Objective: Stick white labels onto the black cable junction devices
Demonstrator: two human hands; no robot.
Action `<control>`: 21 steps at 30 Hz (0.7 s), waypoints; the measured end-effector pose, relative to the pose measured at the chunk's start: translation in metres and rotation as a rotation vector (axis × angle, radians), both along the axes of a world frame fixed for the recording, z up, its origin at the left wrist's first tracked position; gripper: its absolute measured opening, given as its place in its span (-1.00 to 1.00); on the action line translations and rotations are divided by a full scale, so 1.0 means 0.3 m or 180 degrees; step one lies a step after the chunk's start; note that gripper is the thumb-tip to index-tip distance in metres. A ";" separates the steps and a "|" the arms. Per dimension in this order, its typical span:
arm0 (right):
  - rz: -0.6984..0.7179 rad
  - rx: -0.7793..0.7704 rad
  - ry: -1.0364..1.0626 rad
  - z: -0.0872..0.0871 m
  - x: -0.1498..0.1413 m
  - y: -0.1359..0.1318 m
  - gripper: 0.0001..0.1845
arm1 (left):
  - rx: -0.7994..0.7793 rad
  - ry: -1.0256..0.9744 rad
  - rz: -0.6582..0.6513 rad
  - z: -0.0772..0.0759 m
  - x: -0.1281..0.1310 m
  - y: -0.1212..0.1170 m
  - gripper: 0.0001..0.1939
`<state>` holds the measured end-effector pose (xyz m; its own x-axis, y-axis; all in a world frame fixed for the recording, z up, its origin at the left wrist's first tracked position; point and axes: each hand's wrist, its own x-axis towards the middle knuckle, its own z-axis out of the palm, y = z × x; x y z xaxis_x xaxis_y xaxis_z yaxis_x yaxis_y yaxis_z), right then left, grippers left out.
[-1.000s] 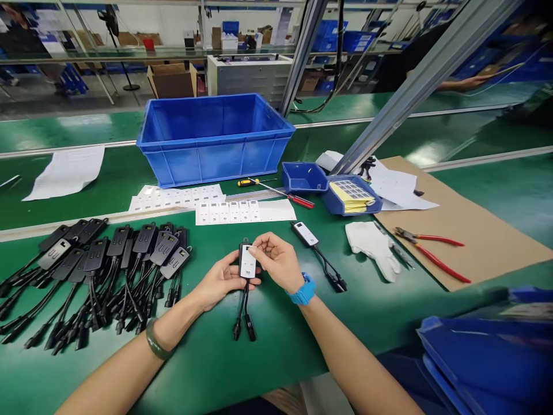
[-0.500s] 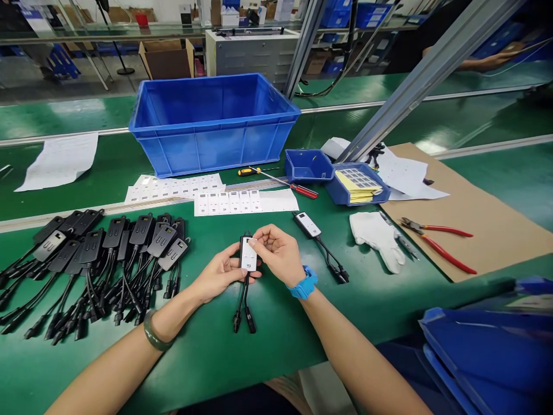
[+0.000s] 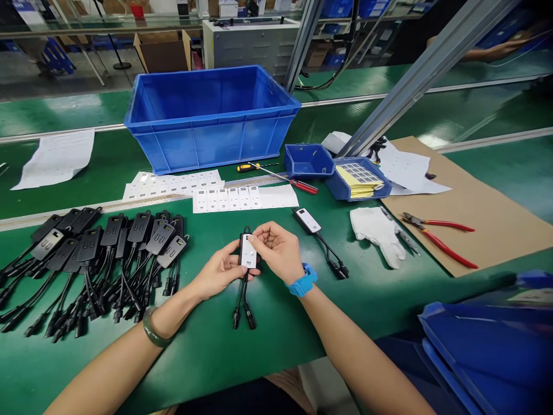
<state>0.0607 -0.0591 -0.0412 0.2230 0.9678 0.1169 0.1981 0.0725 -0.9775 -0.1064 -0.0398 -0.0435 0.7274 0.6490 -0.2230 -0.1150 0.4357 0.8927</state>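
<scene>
The left hand [image 3: 221,271] grips a black two-cable controller [image 3: 242,241]; the right hand [image 3: 279,253] pinches its white label's [image 3: 249,254] upper corner.

Right hand [image 3: 279,253]: showed sharp in even light.
Green bench [image 3: 280,325]: gleamed, glare whitening it well beyond the grip.
Co-worker's arm [image 3: 486,54]: blurred into dimness, far right beyond the grip.

The left hand [image 3: 220,271] and right hand [image 3: 280,251] are left bare; a smooth dark-green bangle [image 3: 151,331] is worn on the left wrist, a bright blue band [image 3: 304,281] is strapped round the right, and dark clothing [image 3: 246,399] is glimpsed below
</scene>
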 end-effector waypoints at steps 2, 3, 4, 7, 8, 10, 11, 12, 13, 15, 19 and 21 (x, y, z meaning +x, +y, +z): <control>-0.0085 0.0006 -0.0111 -0.003 0.003 0.003 -0.81 | -0.0013 -0.0012 0.0018 0.004 0.001 0.002 -0.34; -0.0123 -0.0002 -0.0168 -0.006 0.005 0.005 -0.78 | -0.0030 -0.0030 0.0024 0.005 0.001 0.003 -0.35; -0.0131 -0.0017 -0.0215 -0.010 0.007 0.009 -0.74 | -0.0059 -0.0052 0.0028 0.007 0.002 0.004 -0.35; 0.0104 -0.0110 -0.0277 -0.027 0.006 0.019 -0.64 | -0.0242 -0.0139 0.0105 0.011 0.000 0.007 -0.44; 0.0265 -0.0146 -0.0320 -0.033 0.002 0.021 -0.59 | -0.0314 -0.0177 0.0180 0.011 -0.001 0.009 -0.49; 0.0626 -0.0228 -0.0415 -0.041 -0.008 0.021 -0.43 | -0.0410 -0.0290 0.0373 0.011 -0.004 0.011 -0.55; 0.0794 -0.0270 -0.0424 -0.043 -0.014 0.019 -0.32 | -0.0433 -0.0353 0.0454 0.010 -0.005 0.012 -0.56; 0.0945 -0.0310 -0.0401 -0.043 -0.019 0.016 -0.21 | -0.0450 -0.0409 0.0504 0.009 -0.006 0.013 -0.57; 0.1080 -0.0343 -0.0344 -0.042 -0.022 0.014 -0.10 | -0.0459 -0.0458 0.0527 0.008 -0.005 0.014 -0.57; 0.1295 -0.0395 -0.0173 -0.040 -0.026 0.010 0.06 | -0.0449 -0.0499 0.0554 0.005 -0.002 0.013 -0.58; 0.1349 -0.0301 -0.0050 -0.050 -0.025 0.008 -0.28 | -0.0188 -0.0263 0.0730 -0.009 0.006 0.008 -0.57; 0.1242 -0.0213 -0.0147 -0.064 -0.028 0.008 -0.41 | 0.0103 -0.0010 0.0774 -0.023 0.006 0.006 -0.57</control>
<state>0.0523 -0.0568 -0.0604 -0.1670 0.9846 0.0519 0.2121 0.0873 -0.9733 -0.1045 -0.0379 -0.0505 0.5496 0.8119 -0.1971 -0.2158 0.3658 0.9053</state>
